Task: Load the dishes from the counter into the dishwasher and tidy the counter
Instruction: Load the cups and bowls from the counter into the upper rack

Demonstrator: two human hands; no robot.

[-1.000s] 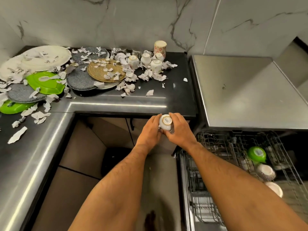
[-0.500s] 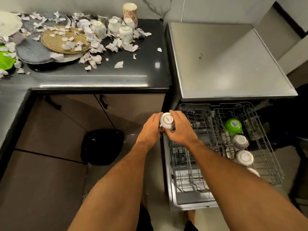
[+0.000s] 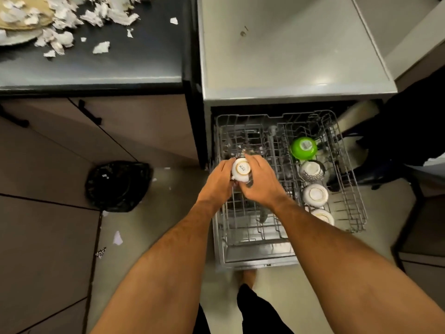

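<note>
White cup (image 3: pixel 241 173), upturned, gripped between left hand (image 3: pixel 218 183) and right hand (image 3: pixel 261 183), now carried from counter (image 3: pixel 134 66) to above rack (image 3: pixel 252 227); ready for placing

Your left hand (image 3: pixel 218 180): extended forward and down, back of the hand facing up, fingers curled round the left side of an upturned white cup (image 3: pixel 241 173).

Your right hand (image 3: pixel 260 182): extended beside it, fingers and thumb wrapped round the cup's right side, knuckles uppermost. The two hands meet round the cup, nearly touching.

Your forearms: both bare, reaching from the lower edge of view and converging toward the hands, wrists straight.

Your legs: dark trousers seen between the forearms, one bare foot (image 3: pixel 249 277) below.
</note>
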